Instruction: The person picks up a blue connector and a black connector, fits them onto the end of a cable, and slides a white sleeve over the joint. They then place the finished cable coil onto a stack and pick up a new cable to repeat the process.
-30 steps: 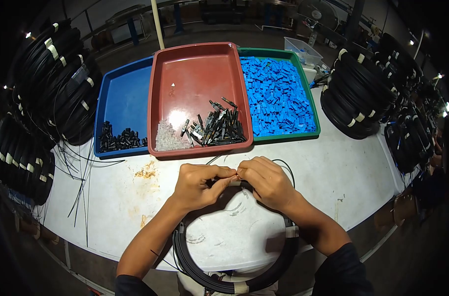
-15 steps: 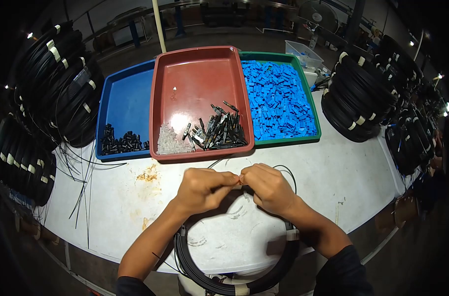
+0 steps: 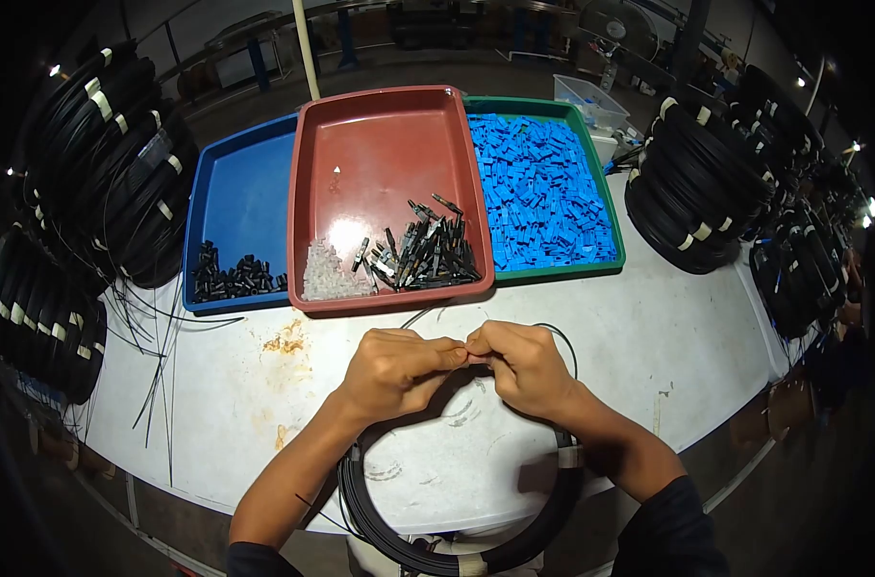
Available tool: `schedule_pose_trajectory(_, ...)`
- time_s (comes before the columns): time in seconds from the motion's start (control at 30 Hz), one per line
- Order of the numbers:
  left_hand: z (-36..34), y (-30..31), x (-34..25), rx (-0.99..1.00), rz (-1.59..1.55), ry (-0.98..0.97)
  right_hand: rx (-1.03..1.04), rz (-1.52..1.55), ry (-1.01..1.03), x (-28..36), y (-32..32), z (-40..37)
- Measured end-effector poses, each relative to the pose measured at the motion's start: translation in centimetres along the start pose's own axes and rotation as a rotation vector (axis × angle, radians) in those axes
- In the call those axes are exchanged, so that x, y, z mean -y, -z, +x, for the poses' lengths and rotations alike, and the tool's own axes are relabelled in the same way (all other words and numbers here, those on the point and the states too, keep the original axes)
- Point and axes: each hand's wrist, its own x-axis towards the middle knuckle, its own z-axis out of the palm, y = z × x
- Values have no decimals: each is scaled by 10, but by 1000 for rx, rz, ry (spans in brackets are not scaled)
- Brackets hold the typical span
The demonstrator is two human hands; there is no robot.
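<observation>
My left hand (image 3: 399, 370) and my right hand (image 3: 526, 367) meet at the fingertips above the white table. Both are closed in a pinch, thumbs against fingers. What lies between the fingertips is hidden. Below them a coil of black cable (image 3: 526, 550), bound with pale tape, rests at the table's front edge and reaches toward my body. A thin loop of black cable (image 3: 574, 351) curves out behind my right hand, and another short stretch shows just beyond my left.
Beyond my hands stand a blue tray (image 3: 250, 183) with small black parts, a red tray (image 3: 389, 154) with clear pieces and dark connectors, and a green tray (image 3: 606, 221) full of blue clips (image 3: 543, 192). Cable coils (image 3: 697, 192) are stacked at both sides; loose ends hang at left.
The fingers of my right hand have shifted and curled slightly at the pinch. My left hand stays nearly in place. The trays sit marginally higher and further left in view.
</observation>
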Motion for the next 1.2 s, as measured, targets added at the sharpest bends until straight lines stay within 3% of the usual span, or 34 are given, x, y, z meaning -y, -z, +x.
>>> schedule_pose_trajectory(0.1,2,-1,-1,-3,194,-169,-3,166,-100,0,-1,3)
schedule_pose_trajectory(0.17,0,-2,-2,-84,8,62,-7,-26,104,1,1,6)
schedule_pose_trajectory(0.2,0,-1,-3,-85,7,63,-5,-27,104,3,3,8)
schedule_pose_trajectory(0.27,1,3,-7,-43,-139,292,-34,-175,287,7,6,12)
schedule_pose_trajectory(0.33,-1,-3,0,-85,-104,190,-7,-134,241,4,6,9)
schedule_pose_trajectory(0.4,1,-1,9,-15,274,-336,15,-94,199,2,4,5)
schedule_pose_trajectory(0.47,-2,-4,9,-13,342,-376,78,177,-142,2,1,1)
schedule_pose_trajectory(0.53,1,-1,8,-40,256,-300,74,171,-130,3,0,3)
schedule_pose_trajectory(0.57,1,3,1,-20,156,-123,31,61,9,2,0,5)
schedule_pose_trajectory(0.6,2,4,-3,-21,156,-124,-11,-49,149,1,0,7)
schedule_pose_trajectory(0.7,5,3,-10,-49,-208,350,-16,-192,278,7,7,10)
schedule_pose_trajectory(0.73,5,2,-9,-49,-208,351,-16,-191,277,6,7,9)
schedule_pose_trajectory(0.83,2,1,3,9,163,-191,13,-110,195,4,5,5)
schedule_pose_trajectory(0.9,0,-2,7,10,255,-283,100,194,-195,4,3,2)
schedule_pose_trajectory(0.93,-1,-3,8,8,347,-375,98,194,-195,4,2,1)
schedule_pose_trajectory(1.0,-2,-2,10,1,301,-339,42,133,-88,2,-1,2)
schedule_pose_trajectory(1.03,-3,-3,8,-33,157,-151,45,134,-87,3,-1,4)
schedule_pose_trajectory(1.1,-1,1,-4,-48,-58,227,-50,-76,211,5,2,11)
schedule_pose_trajectory(1.2,1,2,-6,-35,-152,258,-49,-169,257,8,5,11)
